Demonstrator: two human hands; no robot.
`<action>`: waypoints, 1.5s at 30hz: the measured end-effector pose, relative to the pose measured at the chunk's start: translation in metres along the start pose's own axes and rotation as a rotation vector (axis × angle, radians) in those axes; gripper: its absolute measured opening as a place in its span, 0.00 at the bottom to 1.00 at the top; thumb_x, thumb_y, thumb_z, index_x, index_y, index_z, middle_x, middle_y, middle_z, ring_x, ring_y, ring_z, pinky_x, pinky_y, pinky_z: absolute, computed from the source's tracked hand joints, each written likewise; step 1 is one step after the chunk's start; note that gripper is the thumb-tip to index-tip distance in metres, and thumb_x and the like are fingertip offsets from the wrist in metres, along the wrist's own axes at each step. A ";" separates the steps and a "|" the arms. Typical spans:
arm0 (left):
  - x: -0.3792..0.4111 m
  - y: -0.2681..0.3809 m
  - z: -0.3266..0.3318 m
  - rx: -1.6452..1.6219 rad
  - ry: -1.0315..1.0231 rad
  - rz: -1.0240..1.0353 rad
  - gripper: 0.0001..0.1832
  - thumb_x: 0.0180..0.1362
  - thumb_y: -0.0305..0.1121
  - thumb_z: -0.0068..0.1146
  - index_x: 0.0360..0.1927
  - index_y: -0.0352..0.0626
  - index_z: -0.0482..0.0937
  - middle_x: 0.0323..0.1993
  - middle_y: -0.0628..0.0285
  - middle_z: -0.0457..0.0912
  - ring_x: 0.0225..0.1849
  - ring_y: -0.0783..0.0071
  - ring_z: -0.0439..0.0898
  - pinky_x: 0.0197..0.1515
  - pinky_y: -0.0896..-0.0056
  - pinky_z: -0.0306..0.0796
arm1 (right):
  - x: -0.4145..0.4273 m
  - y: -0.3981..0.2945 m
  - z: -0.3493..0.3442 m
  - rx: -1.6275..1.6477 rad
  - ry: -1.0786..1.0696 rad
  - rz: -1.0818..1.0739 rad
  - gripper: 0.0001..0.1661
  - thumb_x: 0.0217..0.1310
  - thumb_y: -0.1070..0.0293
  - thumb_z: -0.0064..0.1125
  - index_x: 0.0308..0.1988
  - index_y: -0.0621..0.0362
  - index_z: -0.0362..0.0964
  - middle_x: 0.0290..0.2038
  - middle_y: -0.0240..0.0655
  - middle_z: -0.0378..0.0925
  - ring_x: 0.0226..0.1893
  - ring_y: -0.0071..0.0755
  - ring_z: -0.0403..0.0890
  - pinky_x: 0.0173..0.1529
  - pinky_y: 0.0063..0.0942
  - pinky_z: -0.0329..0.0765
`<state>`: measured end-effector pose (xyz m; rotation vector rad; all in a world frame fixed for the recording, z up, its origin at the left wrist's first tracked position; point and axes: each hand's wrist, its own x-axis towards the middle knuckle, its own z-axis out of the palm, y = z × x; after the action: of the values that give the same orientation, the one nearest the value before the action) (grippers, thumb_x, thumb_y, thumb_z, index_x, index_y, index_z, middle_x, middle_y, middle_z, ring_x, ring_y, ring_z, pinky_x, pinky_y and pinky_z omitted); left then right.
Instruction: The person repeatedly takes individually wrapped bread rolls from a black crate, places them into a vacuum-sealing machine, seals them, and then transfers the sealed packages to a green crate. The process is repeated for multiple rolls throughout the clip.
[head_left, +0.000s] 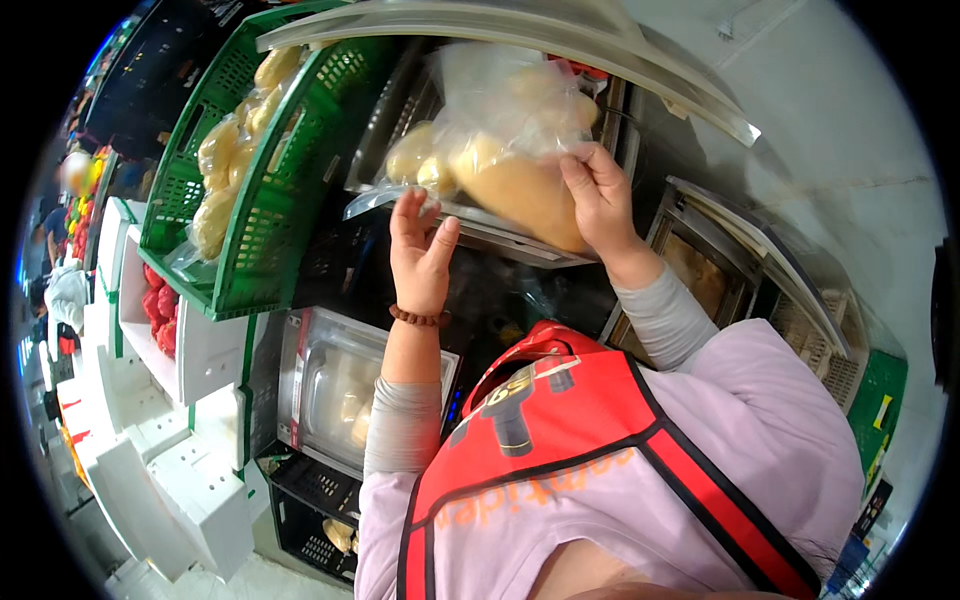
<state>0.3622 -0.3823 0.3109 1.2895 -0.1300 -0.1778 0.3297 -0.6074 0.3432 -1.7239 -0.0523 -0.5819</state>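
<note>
My right hand pinches the edge of a clear plastic bag between thumb and fingers. Under and inside the clear film lies a large pale yellow item; what it is I cannot tell. My left hand, a brown bead bracelet at its wrist, is held up with fingers apart and nothing plainly in it. Just beyond its fingertips are smaller pale, round, film-wrapped items. All these lie over a metal-framed tray or case before me.
A green plastic crate at the left holds wrapped pale produce. White foam boxes stand at lower left, one with red produce. A clear-lidded container is beside my left forearm. A curved lid edge arches beyond; open-lidded metal cases stand right.
</note>
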 end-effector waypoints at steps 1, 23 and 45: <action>0.003 0.012 0.004 -0.057 0.007 0.057 0.41 0.54 0.32 0.64 0.68 0.41 0.53 0.64 0.55 0.63 0.63 0.62 0.65 0.60 0.63 0.65 | 0.001 -0.013 0.002 0.060 -0.044 -0.028 0.08 0.69 0.69 0.48 0.40 0.61 0.72 0.33 0.27 0.77 0.35 0.20 0.75 0.43 0.20 0.71; -0.057 0.101 -0.108 -0.627 0.386 0.101 0.13 0.67 0.38 0.46 0.42 0.39 0.76 0.41 0.56 0.81 0.42 0.63 0.80 0.48 0.61 0.75 | -0.004 -0.054 0.165 1.059 -0.434 0.833 0.11 0.68 0.69 0.46 0.41 0.64 0.72 0.39 0.42 0.80 0.40 0.34 0.82 0.48 0.31 0.78; -0.122 0.109 -0.213 -0.700 0.152 0.467 0.12 0.65 0.38 0.45 0.38 0.41 0.76 0.38 0.59 0.81 0.44 0.68 0.77 0.52 0.59 0.70 | 0.022 -0.077 0.194 0.893 -0.724 0.361 0.24 0.67 0.47 0.47 0.42 0.57 0.76 0.38 0.34 0.80 0.39 0.25 0.79 0.45 0.26 0.76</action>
<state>0.2910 -0.1280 0.3582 0.5466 -0.2121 0.2609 0.3905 -0.4139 0.3986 -0.9430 -0.4345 0.3369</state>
